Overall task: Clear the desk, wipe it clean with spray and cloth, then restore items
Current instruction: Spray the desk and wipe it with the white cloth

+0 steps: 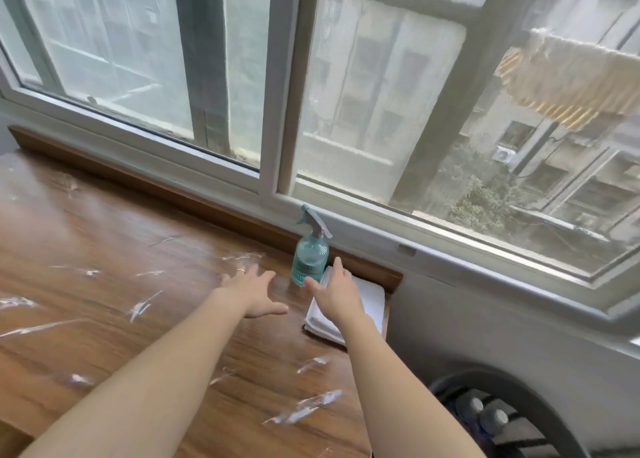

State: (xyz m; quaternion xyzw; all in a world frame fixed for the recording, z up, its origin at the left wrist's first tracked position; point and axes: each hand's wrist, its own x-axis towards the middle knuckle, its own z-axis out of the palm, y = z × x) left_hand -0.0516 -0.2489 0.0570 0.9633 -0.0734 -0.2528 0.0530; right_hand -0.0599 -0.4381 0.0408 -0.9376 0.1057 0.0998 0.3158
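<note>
At the surface's (104, 242) far right corner, bottle (309, 258) and cloth (369, 296) stand together against the back edge, handy for wiping, so I reach with both hands, left (250, 293) and right (337, 293), fingers spread, holding nothing.

Head view, downward (near) over desk (104, 235)

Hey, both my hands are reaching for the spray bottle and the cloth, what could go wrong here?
The bottle stands upright, tall and narrow, right by the right hand; a careless reach could tip it. The cloth lies at the desk's right edge, so a push might slide it off.
</note>
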